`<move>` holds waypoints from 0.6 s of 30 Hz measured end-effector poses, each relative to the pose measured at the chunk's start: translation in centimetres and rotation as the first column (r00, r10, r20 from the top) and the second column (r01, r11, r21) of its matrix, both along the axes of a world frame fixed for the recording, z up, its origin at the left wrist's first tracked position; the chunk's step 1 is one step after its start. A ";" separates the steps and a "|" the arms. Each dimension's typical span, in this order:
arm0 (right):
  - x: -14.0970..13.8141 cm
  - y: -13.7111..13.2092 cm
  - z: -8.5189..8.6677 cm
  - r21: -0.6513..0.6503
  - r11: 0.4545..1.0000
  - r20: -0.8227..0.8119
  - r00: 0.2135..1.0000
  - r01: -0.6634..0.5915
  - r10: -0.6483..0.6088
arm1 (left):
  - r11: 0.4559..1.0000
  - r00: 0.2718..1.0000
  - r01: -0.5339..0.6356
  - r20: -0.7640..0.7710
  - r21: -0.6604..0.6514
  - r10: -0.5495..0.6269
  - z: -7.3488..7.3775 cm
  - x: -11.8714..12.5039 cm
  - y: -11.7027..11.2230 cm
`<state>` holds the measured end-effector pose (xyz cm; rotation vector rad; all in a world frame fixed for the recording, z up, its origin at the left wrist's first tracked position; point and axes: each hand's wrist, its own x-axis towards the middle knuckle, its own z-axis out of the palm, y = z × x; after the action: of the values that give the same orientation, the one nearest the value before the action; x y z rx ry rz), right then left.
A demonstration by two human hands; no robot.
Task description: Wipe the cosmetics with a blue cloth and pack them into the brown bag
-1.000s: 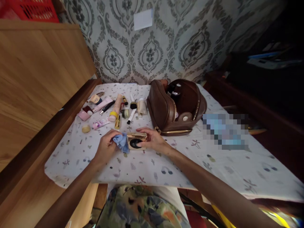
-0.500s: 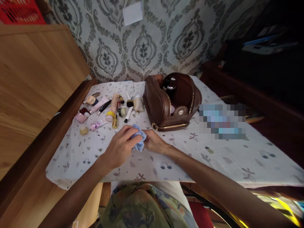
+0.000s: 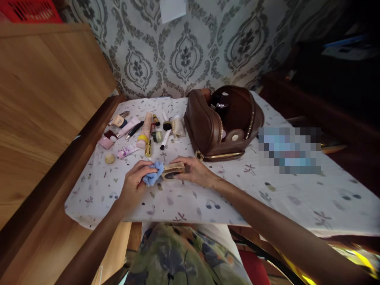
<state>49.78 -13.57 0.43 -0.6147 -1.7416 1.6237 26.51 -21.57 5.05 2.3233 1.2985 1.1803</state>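
In the head view my left hand (image 3: 137, 177) is closed on a bunched blue cloth (image 3: 153, 174). My right hand (image 3: 196, 171) grips a small gold makeup compact (image 3: 175, 169) with a dark round patch on its face; part of it is hidden by the fingers. Cloth and compact are side by side above the front part of the table, close together. Behind my right hand stands an open brown makeup bag (image 3: 202, 130) with dark bottles (image 3: 222, 105) inside. A gold lipstick tube (image 3: 148, 148) lies beyond the cloth.
Several cosmetics lie at the left back, among them a pink tube (image 3: 127, 151), a peach bottle (image 3: 146, 126) and a small jar (image 3: 158, 137). A wooden cabinet (image 3: 53, 91) borders the left side. A blurred-out item (image 3: 289, 150) lies right of the bag on the patterned tablecloth (image 3: 255, 202).
My left hand has drawn the cloth away to the left, and the compact in my right hand now shows. The whole view has shifted slightly.
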 end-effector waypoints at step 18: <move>0.7 0.6 1.0 0.216 0.967 0.043 0.988 0.135 -0.148 | 0.994 0.951 -0.035 0.302 -0.104 0.066 -4.3 0.9 0.4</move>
<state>50.51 -12.97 1.48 -0.6732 -1.8398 1.3136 27.43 -21.18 0.76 1.9542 1.2770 1.3928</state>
